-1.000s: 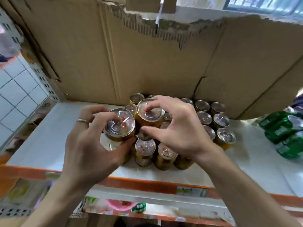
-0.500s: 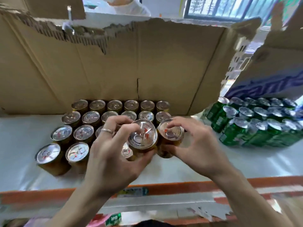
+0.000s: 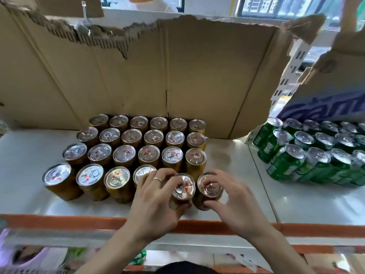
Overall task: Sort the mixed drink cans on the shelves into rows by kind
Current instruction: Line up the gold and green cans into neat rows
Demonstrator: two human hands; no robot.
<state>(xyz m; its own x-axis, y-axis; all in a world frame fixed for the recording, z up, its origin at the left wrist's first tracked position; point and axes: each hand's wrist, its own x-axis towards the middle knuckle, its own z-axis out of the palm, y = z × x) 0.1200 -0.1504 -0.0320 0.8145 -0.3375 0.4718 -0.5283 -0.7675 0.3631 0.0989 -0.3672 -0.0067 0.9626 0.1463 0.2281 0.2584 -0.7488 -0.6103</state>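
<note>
Several gold cans [image 3: 126, 155] with silver tops stand in rows on the white shelf [image 3: 227, 161]. At the right end of the front row, my left hand [image 3: 156, 200] grips one gold can [image 3: 182, 188] around its top. Right beside it, my right hand [image 3: 235, 200] grips another gold can [image 3: 209, 186]. Both held cans are upright at shelf level. A block of green cans [image 3: 308, 155] stands on the shelf to the right.
Torn brown cardboard [image 3: 177, 76] lines the back of the shelf. A printed carton [image 3: 335, 99] sits behind the green cans. An orange strip [image 3: 59, 222] edges the shelf front. A lower shelf with other goods shows below.
Both hands carried their gold cans from the left, down to the right end of the front row. The view swung right, bringing the green cans into sight.
</note>
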